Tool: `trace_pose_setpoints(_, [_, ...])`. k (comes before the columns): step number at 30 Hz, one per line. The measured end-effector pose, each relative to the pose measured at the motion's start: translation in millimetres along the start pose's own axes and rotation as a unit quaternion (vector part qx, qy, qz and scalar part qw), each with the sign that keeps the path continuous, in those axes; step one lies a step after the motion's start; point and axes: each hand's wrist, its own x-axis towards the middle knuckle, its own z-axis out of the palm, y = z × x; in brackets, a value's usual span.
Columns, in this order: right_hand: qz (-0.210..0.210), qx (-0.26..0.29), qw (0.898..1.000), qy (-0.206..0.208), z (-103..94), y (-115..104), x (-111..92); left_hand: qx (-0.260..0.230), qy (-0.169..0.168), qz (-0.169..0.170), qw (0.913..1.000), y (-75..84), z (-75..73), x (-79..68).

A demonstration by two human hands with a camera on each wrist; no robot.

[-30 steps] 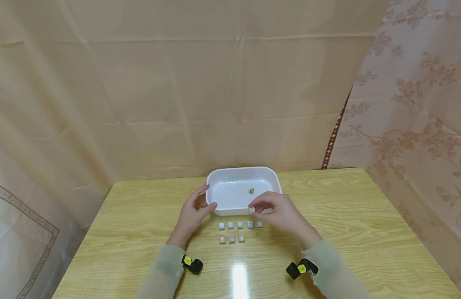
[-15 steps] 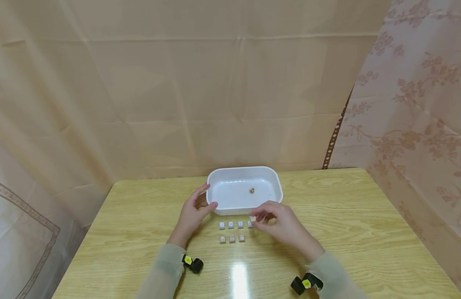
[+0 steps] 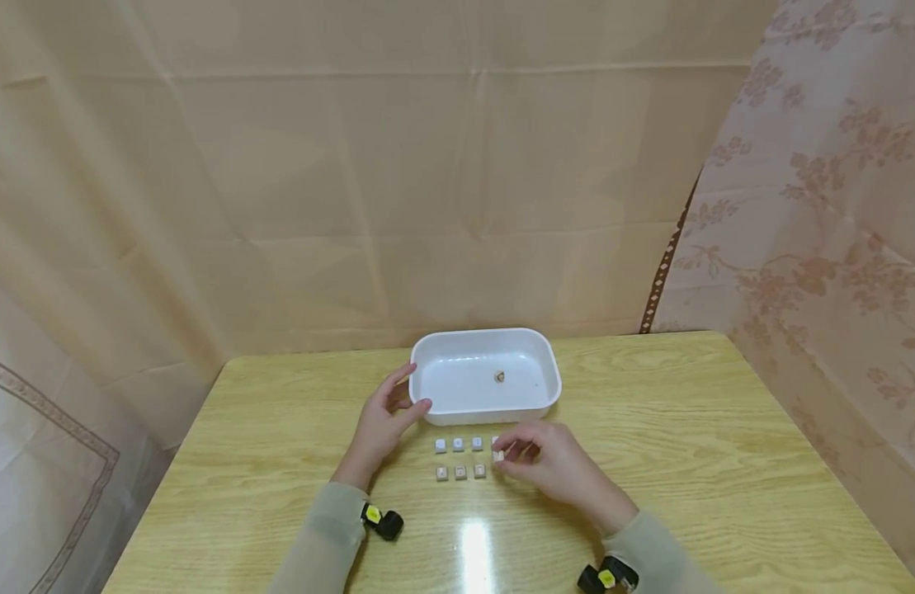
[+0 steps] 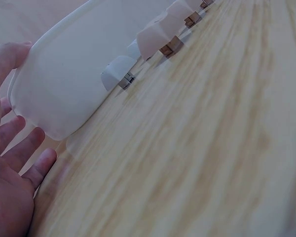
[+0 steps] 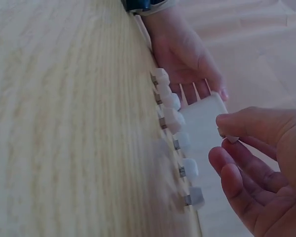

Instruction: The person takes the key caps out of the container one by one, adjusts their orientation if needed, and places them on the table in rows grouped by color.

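Note:
My left hand holds the left end of a white tray, thumb at the front corner and fingers along the side. My right hand pinches a pale keycap between thumb and fingertips, just over the right end of two rows of keycaps. The back row has white keycaps; its right part is hidden behind the right hand. In the front row stand three beige keycaps. One more keycap lies inside the tray, its brownish underside showing. The left wrist view shows small square stems under the keycaps.
The wooden table carries everything, with a bright glare spot in front of the rows. A beige curtain hangs right behind its back edge. A patterned curtain hangs at the right.
My right hand has moved from the tray's front rim toward me with the keycap, down to the right end of the rows. The left hand and tray stay in place.

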Motion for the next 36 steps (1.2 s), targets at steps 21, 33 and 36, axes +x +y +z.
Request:
trace_pose_setpoints(21, [0.047, -0.023, 0.998, -0.038, 11.9, 13.0, -0.7, 0.011, 0.003, 0.007, 0.9999, 0.4, 0.0, -0.4])
trace_pose_setpoints(33, [0.039, -0.050, 0.997, -0.053, 11.6, 18.3, -0.4, 0.012, 0.002, 0.001, 0.9999, 0.6, 0.1, -0.1])
trace_pose_setpoints(36, [0.039, -0.050, 0.997, -0.052, 12.0, 18.4, -0.5, 0.006, 0.002, -0.001, 1.0000, 0.0, 0.4, 0.2])
